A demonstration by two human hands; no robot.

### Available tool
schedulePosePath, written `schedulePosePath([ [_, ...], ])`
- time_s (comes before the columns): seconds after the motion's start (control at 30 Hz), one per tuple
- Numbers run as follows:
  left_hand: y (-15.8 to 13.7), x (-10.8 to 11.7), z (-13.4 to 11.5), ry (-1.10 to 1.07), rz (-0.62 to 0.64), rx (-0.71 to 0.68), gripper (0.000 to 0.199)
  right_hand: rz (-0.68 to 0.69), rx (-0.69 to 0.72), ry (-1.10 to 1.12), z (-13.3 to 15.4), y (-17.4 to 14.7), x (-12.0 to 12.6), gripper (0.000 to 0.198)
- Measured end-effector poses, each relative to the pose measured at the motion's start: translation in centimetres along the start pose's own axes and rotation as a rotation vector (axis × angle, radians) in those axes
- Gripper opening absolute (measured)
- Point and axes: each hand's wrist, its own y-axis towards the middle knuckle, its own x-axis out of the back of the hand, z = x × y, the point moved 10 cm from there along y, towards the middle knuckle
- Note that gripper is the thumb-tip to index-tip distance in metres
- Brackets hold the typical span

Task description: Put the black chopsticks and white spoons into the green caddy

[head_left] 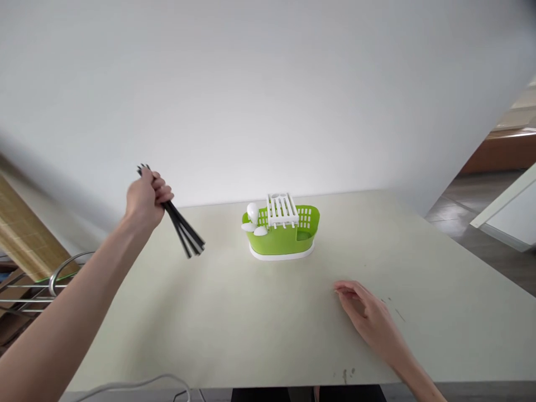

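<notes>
My left hand (pixel 146 195) is raised above the left side of the table, its fingers wrapped round a bundle of black chopsticks (pixel 184 231). The longer ends slant down to the right, and short ends poke out above the fist. My right hand (pixel 368 315) is low over the right front of the table with loosely curved fingers and nothing visible in it. Between and beyond the hands stands a green cutlery basket (pixel 276 243) on a white base. White spoons (pixel 253 213) lean at its left end, and a white slotted rack (pixel 283 210) sits across its middle.
The pale table (pixel 251 324) meets a white wall (pixel 268 100) at the back. At the left edge are a metal wire rack (pixel 29 298) and a wooden board (pixel 33 229). A grey cable (pixel 142 383) crosses the front edge. Dark marks (pixel 345 375) dot the tabletop.
</notes>
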Motion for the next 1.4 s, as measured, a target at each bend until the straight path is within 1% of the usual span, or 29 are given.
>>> schedulePosePath([
  [0.07,-1.4,1.9,3.6,0.231,0.019,0.103,0.039,0.002,0.001,-0.012,-0.1,0.0,0.0,0.033],
  [0.13,-3.0,3.8,7.3,0.476,0.063,0.196,0.037,0.004,0.004,-0.024,-0.2,-0.1,0.0,0.033],
  [0.17,-3.7,4.9,9.0,0.594,0.078,0.219,0.037,0.004,0.005,-0.031,-0.2,-0.1,0.0,0.033],
  [0.2,-4.4,6.1,10.4,0.652,0.076,0.233,0.038,0.003,0.005,-0.037,-0.3,-0.1,0.0,0.033],
  [0.23,-5.0,7.2,11.6,0.723,0.071,0.232,0.038,0.001,0.005,-0.041,-0.3,-0.1,0.0,0.033],
  [0.27,-5.4,8.2,12.5,0.837,0.073,0.220,0.039,-0.002,0.006,-0.045,-0.3,-0.1,0.1,0.033],
  [0.33,-6.0,9.8,14.0,1.051,0.092,0.186,0.040,-0.004,0.006,-0.051,-0.3,-0.1,0.2,0.033],
  [0.37,-6.2,10.3,14.6,1.148,0.108,0.163,0.041,-0.006,0.006,-0.054,-0.2,-0.1,0.2,0.033],
  [0.43,-6.6,10.7,15.5,1.264,0.141,0.115,0.043,-0.005,0.004,-0.063,-0.3,-0.2,0.2,0.033],
  [0.53,-7.3,10.9,16.4,1.335,0.161,0.072,0.041,0.004,-0.003,-0.069,-0.4,-0.1,0.2,0.033],
  [0.63,-7.9,11.0,17.3,1.356,0.169,0.045,0.041,0.006,-0.016,-0.058,-0.6,-0.1,0.2,0.033],
  [0.77,-8.2,10.8,18.5,1.366,0.192,-0.074,0.043,0.014,-0.023,-0.060,-0.8,-0.2,0.2,0.033],
  [0.83,-8.4,10.8,18.9,1.362,0.182,-0.146,0.047,0.016,-0.028,-0.058,-0.8,-0.3,0.1,0.033],
  [0.9,-8.6,11.0,19.4,1.360,0.172,-0.179,0.053,0.012,-0.033,-0.053,-0.9,-0.3,0.2,0.033],
  [1.03,-8.7,11.6,20.6,1.374,0.179,-0.137,0.061,0.007,-0.039,-0.054,-0.8,-0.4,0.2,0.033],
  [1.17,-8.7,11.2,21.2,1.385,0.245,-0.099,0.066,0.014,-0.045,-0.064,-0.7,-0.4,0.3,0.031],
  [1.23,-8.6,11.0,21.0,1.373,0.252,-0.078,0.066,0.016,-0.040,-0.066,-0.6,-0.4,0.3,0.030],
  [1.3,-8.6,10.6,19.8,1.345,0.222,-0.084,0.066,0.024,-0.030,-0.067,-0.4,-0.4,0.3,0.031],
  [1.37,-8.8,9.5,17.6,1.302,0.166,-0.146,0.064,0.032,-0.020,-0.068,-0.3,-0.4,0.2,0.031],
  [1.4,-9.1,8.6,16.2,1.272,0.143,-0.190,0.062,0.033,-0.016,-0.070,-0.2,-0.4,0.2,0.031],
])
